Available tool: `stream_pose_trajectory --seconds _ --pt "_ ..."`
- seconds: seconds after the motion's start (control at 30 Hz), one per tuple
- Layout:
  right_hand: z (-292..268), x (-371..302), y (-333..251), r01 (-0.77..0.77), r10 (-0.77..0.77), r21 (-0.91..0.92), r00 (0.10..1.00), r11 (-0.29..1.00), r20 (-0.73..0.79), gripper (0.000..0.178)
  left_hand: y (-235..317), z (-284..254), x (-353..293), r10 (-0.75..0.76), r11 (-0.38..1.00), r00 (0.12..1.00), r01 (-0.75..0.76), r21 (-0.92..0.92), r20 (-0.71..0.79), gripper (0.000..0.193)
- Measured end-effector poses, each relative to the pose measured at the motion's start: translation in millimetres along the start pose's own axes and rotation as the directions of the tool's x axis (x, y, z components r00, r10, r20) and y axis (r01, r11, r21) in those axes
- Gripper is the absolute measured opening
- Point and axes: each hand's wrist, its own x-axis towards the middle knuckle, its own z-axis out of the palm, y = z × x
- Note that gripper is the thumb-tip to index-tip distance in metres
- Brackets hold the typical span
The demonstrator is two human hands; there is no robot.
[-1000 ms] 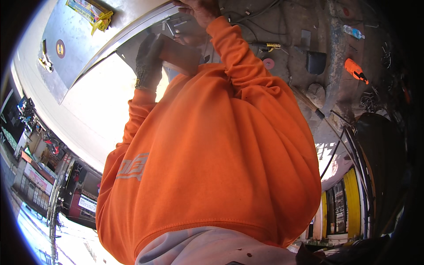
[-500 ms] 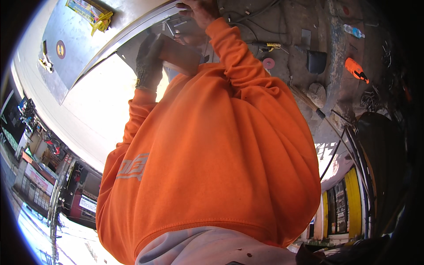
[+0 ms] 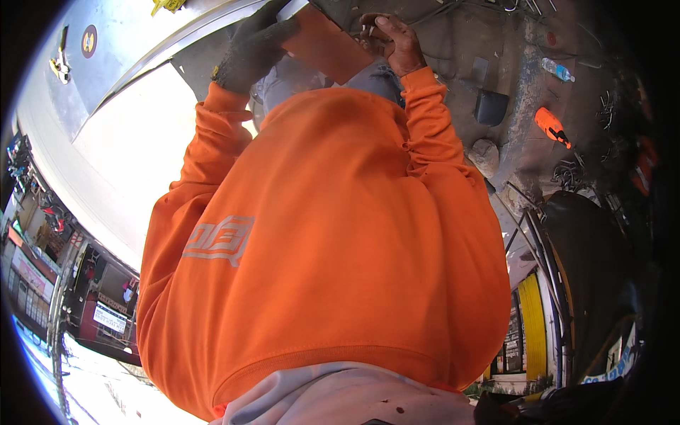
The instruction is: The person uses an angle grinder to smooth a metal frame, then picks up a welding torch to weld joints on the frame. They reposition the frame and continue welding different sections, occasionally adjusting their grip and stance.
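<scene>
In a dark glove, my left hand (image 3: 258, 46) is closed round the left side of a reddish-brown rectangular piece (image 3: 327, 48). The piece is held tilted above my lap, with a pale end showing at its upper left. My bare right hand (image 3: 397, 44) is beside the piece's right edge, fingers curled inward and thumb close to them. Whatever lies between those fingers is too small or hidden to make out. Both forearms wear orange sleeves.
At left is a large pale panel (image 3: 142, 117) with a metal edge; a round disc (image 3: 88, 41) and a yellow-and-black tool (image 3: 59, 67) lie beyond it. On the floor to the right are a plastic bottle (image 3: 558, 69), an orange object (image 3: 551, 126), a dark box-like object (image 3: 491, 107) and a stone (image 3: 484, 157).
My right hand has come back from the metal edge to the piece's right side. The piece, in my left hand, has moved up and turned its broad face into view. My view has shifted.
</scene>
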Motion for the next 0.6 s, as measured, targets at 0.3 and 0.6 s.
stream_pose_trajectory --seconds 0.3,0.6 --pt "81.6 3.5 -8.7 0.46 -0.415 -0.655 0.878 0.6 0.238 0.07 6.9 46.3 24.5 0.243 0.707 0.966 -0.112 0.698 -0.092 0.085" --pt "100.3 28.1 17.2 0.432 -0.741 -0.878 0.655 0.205 0.149 0.08 -23.0 29.8 23.5 0.536 0.5 0.843 -0.268 0.823 -0.05 0.074"
